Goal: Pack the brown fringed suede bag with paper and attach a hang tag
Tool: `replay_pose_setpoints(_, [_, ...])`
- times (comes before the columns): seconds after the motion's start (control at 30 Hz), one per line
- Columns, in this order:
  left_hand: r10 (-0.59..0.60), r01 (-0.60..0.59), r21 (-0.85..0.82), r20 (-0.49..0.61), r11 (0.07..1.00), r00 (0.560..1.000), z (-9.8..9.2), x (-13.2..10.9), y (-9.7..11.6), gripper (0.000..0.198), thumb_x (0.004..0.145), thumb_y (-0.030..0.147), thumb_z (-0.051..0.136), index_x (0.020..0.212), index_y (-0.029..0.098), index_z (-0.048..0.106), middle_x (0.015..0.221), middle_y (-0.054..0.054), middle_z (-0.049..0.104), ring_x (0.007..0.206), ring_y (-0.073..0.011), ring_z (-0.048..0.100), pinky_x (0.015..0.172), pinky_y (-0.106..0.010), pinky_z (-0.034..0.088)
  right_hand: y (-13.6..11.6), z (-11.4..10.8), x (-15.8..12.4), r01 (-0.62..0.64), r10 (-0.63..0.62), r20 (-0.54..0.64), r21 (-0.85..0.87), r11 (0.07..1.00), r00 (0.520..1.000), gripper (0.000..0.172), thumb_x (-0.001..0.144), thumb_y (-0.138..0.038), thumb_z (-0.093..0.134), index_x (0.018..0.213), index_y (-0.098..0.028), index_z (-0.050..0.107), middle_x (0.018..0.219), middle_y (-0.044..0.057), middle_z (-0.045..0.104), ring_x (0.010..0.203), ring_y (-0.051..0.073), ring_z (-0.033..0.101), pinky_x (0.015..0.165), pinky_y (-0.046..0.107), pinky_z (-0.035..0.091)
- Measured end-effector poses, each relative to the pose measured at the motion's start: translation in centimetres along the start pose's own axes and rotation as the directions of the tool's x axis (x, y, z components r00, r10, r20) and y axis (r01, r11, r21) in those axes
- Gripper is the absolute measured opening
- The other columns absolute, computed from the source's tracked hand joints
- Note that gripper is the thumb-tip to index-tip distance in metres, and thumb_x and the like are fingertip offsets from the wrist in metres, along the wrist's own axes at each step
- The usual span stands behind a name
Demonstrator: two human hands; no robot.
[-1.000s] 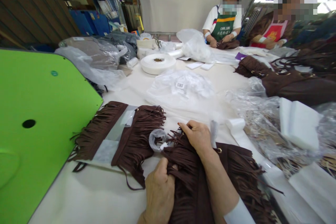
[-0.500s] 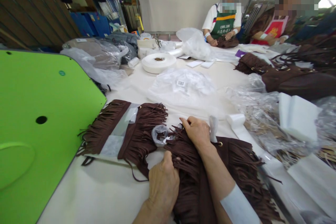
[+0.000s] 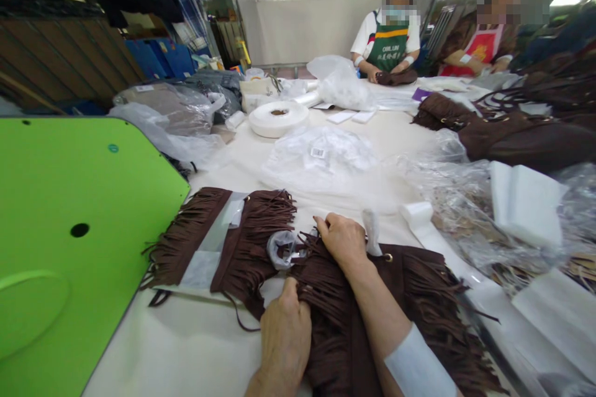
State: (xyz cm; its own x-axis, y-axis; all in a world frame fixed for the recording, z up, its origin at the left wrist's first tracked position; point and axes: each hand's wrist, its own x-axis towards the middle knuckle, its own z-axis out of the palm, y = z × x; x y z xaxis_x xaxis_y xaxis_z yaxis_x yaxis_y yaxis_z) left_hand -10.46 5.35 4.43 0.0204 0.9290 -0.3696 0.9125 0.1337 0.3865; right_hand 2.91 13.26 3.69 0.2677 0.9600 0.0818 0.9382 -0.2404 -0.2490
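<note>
A dark brown fringed bag [image 3: 365, 329] with a gold eyelet lies in front of me, its fringe hanging to both sides. My left hand [image 3: 286, 335] is closed on the fringe at its left edge; the fingertips are partly hidden. Higher up, my right hand [image 3: 343, 239] has its fingers curled over the bag's upper fringe, its forearm crossing the bag. To the left sits a second brown fringed piece [image 3: 251, 236] with pale sheet wrapping across its middle. A loop of clear plastic wrap [image 3: 282, 249] lies between the two pieces.
A green board [image 3: 69, 180] stands along the left. A white roll [image 3: 278, 118] and a clear plastic bag with a barcode label [image 3: 321, 161] lie ahead. Crumpled plastic and white sheets [image 3: 526, 205] fill the right. Two co-workers [image 3: 388, 46] stand across the table.
The view has tilted slightly, so the green board sits lower. My hands stay on the fringed bag, with only a small shift. The co-worker in green has shifted the brown item in their hands.
</note>
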Motion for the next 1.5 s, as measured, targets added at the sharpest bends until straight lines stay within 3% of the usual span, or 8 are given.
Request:
replay_pose_setpoints(0.4, [-0.075,0.111,-0.44,0.097,0.891,0.992,-1.9,0.6,-3.6,0.023,0.084,0.026,0.034,0.074,0.019,0.053,0.057,0.001,0.06,0.055,-0.0167,0.061,0.051,-0.024,0.042,-0.1,0.2,0.0,-0.01,0.01,0.003,0.01,1.0,1.0,0.036,0.09,-0.04,0.04,0.078,-0.018,0.066,0.076,0.01,0.07,0.072,0.024,0.066,0.059,0.028,0.042])
replay_pose_setpoints(0.5, [-0.019,-0.051,-0.3,-0.225,0.953,0.974,-2.5,-0.7,-4.7,0.02,0.083,0.034,0.043,0.093,0.02,0.055,0.071,-0.001,0.066,0.059,-0.0179,0.063,0.052,-0.026,0.045,-0.1,0.2,0.0,-0.012,0.012,0.011,0.021,1.0,1.0,0.035,0.089,-0.04,0.04,0.079,-0.019,0.066,0.076,0.009,0.07,0.073,0.023,0.066,0.06,0.028,0.043])
replay_pose_setpoints(0.6, [0.531,-0.585,0.061,-0.503,0.809,0.682,-2.1,-2.1,-3.7,0.018,0.084,0.025,0.049,0.101,0.021,0.056,0.089,-0.003,0.067,0.078,-0.0161,0.062,0.07,-0.026,0.047,0.0,0.1,0.0,-0.013,0.012,0.014,0.023,1.0,1.0,0.036,0.09,-0.041,0.039,0.079,-0.019,0.066,0.076,0.009,0.07,0.073,0.023,0.066,0.06,0.028,0.043])
replay_pose_setpoints(0.73, [0.896,-0.88,0.243,-0.292,0.407,0.334,-0.9,-2.4,-1.0,0.009,0.084,0.026,0.05,0.086,0.019,0.057,0.084,-0.001,0.064,0.083,-0.0179,0.055,0.072,-0.032,0.039,0.0,0.0,0.0,-0.008,0.008,0.013,0.021,1.0,1.0,0.037,0.09,-0.04,0.038,0.08,-0.019,0.067,0.076,0.01,0.07,0.073,0.024,0.066,0.061,0.029,0.044])
replay_pose_setpoints(0.9, [0.882,-0.899,0.197,0.198,0.391,0.427,-2.3,-0.4,0.3,0.03,0.079,0.052,0.055,0.079,0.022,0.053,0.091,-0.001,0.057,0.085,-0.02,0.05,0.07,-0.037,0.031,-0.1,0.1,0.0,-0.004,0.004,0.013,0.03,1.0,1.0,0.038,0.09,-0.04,0.038,0.082,-0.018,0.067,0.077,0.01,0.07,0.074,0.024,0.066,0.061,0.029,0.044])
replay_pose_setpoints(1.07, [0.817,-0.93,0.255,0.454,0.264,0.357,-5.3,2.1,0.9,0.041,0.074,0.062,0.054,0.069,0.021,0.055,0.072,0.002,0.056,0.072,-0.0173,0.048,0.069,-0.036,0.03,0.0,0.1,0.0,-0.002,0.002,0.017,0.044,0.999,1.0,0.039,0.09,-0.041,0.038,0.082,-0.018,0.067,0.078,0.01,0.07,0.075,0.023,0.066,0.062,0.028,0.044])
replay_pose_setpoints(1.33, [0.747,-0.751,0.543,0.303,0.375,0.591,-10.8,0.5,-2.1,0.014,0.069,0.031,0.068,0.062,0.021,0.062,0.067,-0.001,0.059,0.069,-0.0194,0.051,0.073,-0.037,0.034,0.1,0.0,0.2,-0.046,0.038,0.075,0.104,0.993,0.996,0.038,0.09,-0.041,0.038,0.083,-0.018,0.067,0.081,0.011,0.07,0.078,0.024,0.066,0.065,0.029,0.045])
replay_pose_setpoints(1.5, [0.976,-0.861,0.46,-0.093,0.219,0.198,-5.7,-0.5,-0.4,0.02,0.086,0.025,0.042,0.084,0.019,0.06,0.08,-0.004,0.063,0.076,-0.018,0.056,0.063,-0.031,0.039,-0.3,-0.2,0.0,-0.043,0.035,0.064,0.133,0.99,0.997,0.037,0.09,-0.038,0.039,0.082,-0.015,0.067,0.082,0.012,0.07,0.077,0.023,0.066,0.063,0.028,0.045])
